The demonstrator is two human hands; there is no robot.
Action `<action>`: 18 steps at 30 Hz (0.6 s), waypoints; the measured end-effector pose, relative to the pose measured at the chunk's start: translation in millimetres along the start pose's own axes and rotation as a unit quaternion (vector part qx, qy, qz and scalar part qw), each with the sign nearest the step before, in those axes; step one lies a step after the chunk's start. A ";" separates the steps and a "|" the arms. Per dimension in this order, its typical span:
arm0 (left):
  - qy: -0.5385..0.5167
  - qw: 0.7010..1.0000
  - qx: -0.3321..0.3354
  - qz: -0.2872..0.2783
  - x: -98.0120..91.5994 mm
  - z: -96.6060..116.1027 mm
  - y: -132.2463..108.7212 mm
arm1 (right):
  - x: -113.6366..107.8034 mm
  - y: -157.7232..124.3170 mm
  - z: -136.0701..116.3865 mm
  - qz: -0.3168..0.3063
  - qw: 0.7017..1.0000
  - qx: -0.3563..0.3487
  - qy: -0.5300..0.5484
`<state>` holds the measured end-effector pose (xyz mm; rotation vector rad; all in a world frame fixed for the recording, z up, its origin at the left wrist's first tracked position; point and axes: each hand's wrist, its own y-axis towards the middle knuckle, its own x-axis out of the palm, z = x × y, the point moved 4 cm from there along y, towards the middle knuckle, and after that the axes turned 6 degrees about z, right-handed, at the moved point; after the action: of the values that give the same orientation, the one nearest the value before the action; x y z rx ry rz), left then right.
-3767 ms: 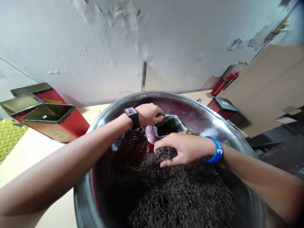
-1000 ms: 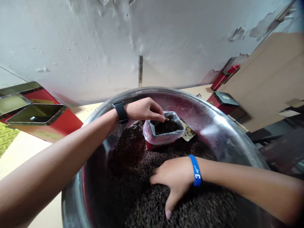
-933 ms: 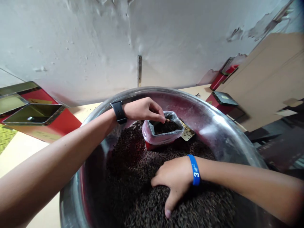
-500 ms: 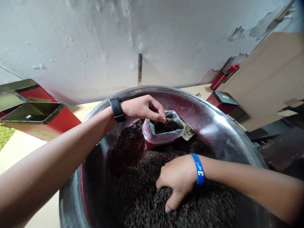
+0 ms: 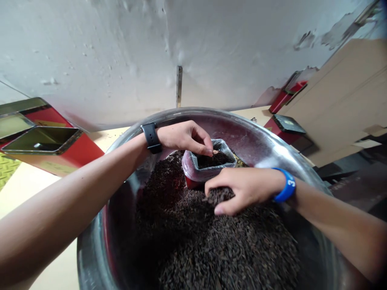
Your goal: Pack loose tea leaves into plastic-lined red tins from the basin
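Note:
Loose dark tea leaves (image 5: 229,249) cover the bottom of a large metal basin (image 5: 104,225). In the basin's far part stands a red tin (image 5: 191,183), lined with a clear plastic bag (image 5: 199,174) folded over its rim and holding dark leaves. My left hand (image 5: 189,139), with a black watch at the wrist, is over the tin's opening. Its thumb and finger are pinched, a small pale reddish bit showing at their tips. Just in front of the tin, my right hand (image 5: 242,185) curls round a handful of tea leaves (image 5: 219,195), raised slightly above the heap.
Open red tins (image 5: 87,149) stand on the pale table (image 5: 39,189) at the left. At the right are another red tin (image 5: 286,127) and a large cardboard sheet or box (image 5: 341,104). A peeling wall (image 5: 121,52) rises behind the basin, and a patterned card lies partly hidden behind the tin.
My right hand has come up from the heap, away from me towards the tin, with tea leaves gathered in it. My left hand stays pinched over the tin, almost unmoved.

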<state>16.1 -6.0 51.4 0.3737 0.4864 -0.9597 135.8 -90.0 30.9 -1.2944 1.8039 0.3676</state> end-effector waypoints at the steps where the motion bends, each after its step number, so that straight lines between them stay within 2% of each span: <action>1: 0.002 1.000 -0.001 -0.003 0.4 -0.4 0.2 | -8.0 -2.9 4.1 0.024 1.000 0.014 -0.012; 6: 0.006 1.000 -0.006 -0.005 1.3 -1.0 0.2 | -43.2 -17.4 31.2 0.182 0.977 0.099 -0.048; 9: 0.007 1.000 -0.006 -0.006 1.5 -0.2 0.0 | -54.7 -21.3 45.2 0.327 0.930 0.147 -0.084; 11: 0.013 1.000 -0.005 -0.009 1.7 0.5 0.0 | -55.3 -20.0 49.5 0.408 0.894 0.152 -0.108; 15: 0.027 1.000 -0.002 -0.002 0.6 1.7 0.1 | -46.5 -11.1 46.0 0.454 0.879 0.090 -0.117; 18: 0.021 1.000 -0.004 0.005 -0.7 1.6 -0.2 | -44.3 -12.4 37.9 0.485 0.865 0.073 -0.110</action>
<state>15.9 -6.4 53.1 0.3889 0.5267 -0.9409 168.5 -42.5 46.0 -0.1264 2.1079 0.8554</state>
